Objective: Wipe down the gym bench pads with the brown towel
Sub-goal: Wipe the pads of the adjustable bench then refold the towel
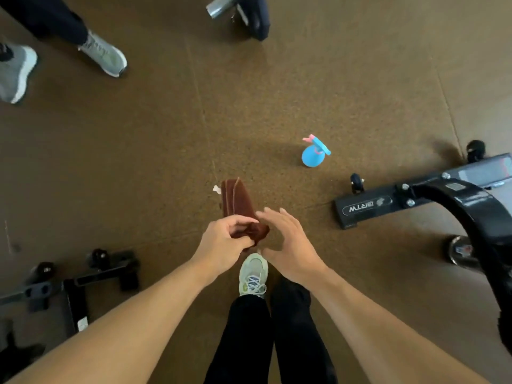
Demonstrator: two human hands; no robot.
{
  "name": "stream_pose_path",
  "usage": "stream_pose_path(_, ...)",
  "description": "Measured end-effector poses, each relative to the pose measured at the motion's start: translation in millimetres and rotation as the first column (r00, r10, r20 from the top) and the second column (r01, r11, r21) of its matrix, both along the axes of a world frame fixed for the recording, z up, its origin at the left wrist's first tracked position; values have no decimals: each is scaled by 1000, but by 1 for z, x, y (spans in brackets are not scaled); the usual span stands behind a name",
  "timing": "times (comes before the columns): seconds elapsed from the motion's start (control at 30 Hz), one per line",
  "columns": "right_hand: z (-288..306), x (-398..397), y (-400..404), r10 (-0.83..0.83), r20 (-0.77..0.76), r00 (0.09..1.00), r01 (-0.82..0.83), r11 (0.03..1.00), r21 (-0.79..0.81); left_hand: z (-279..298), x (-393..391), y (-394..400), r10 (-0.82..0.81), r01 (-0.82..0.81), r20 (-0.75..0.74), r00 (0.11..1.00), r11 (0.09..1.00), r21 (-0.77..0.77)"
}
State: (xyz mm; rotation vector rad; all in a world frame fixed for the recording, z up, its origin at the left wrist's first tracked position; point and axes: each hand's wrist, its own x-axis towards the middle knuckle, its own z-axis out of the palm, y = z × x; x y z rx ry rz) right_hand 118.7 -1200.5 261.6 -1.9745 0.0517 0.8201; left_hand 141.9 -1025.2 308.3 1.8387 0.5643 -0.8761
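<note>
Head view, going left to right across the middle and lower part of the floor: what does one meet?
Black equipment base with knobs → left hand gripping the folded brown towel → right hand, open beside it → blue spray bottle standing on the floor → black bench frame.

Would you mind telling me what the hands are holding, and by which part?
The left hand pinches the folded brown towel by its near end; the right hand is open beside it.
</note>
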Motion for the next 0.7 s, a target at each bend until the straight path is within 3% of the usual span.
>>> stream_pose_path(0.1,-11,26,17,179,78,981,-178,984,-27,-2,4,12,66,-67,55,996,998,6)
stream_pose_path(0.23,-11,51,36,293,195,936,-290,956,-44,-2,1,29,125,-131,99,987,989,63)
stream_pose_path(0.37,-10,63,66,396,101,913,-394,918,-39,-18,-18,48,272,-274,31,962,961,44)
stream_pose_path(0.53,-20,41,110,527,-12,849,-526,849,53,-58,-70,80,196,-177,-78,978,963,201)
stream_pose_path(0.63,-24,34,136,504,-31,863,-499,861,96,-72,-103,108,101,-60,-122,987,952,301)
stream_pose_path(0.7,-26,30,155,497,-28,867,-494,866,76,-77,-125,127,208,-170,-126,970,950,262)
